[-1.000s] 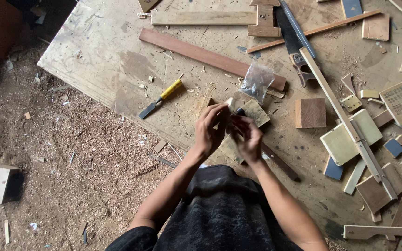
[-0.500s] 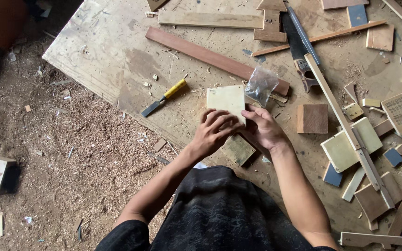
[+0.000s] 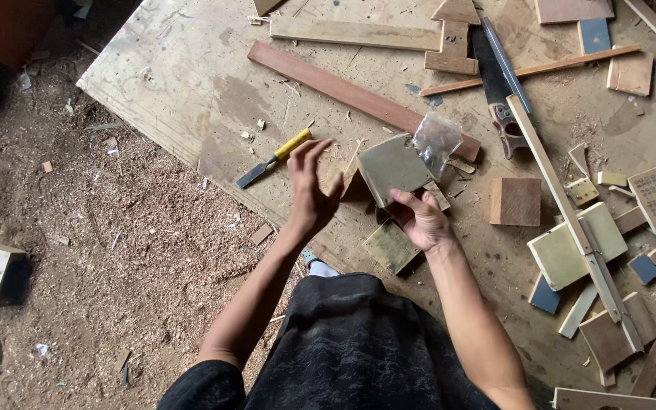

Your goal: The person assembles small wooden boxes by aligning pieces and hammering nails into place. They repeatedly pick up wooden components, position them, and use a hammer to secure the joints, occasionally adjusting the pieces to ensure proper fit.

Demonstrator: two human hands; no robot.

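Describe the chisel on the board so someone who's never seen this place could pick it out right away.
Start at the big plywood sheet on the sawdust-covered ground and find its near left edge. The chisel lies there, just left of the person's raised left hand, apart from the scrap pile. It is the only tool with a bright yellow handle, ending in a dark flat blade.

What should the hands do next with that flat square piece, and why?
Probably bring the left hand back onto the flat square piece. Only the right hand grips it, at its lower corner, raised above the workboard, while the left is open beside it.
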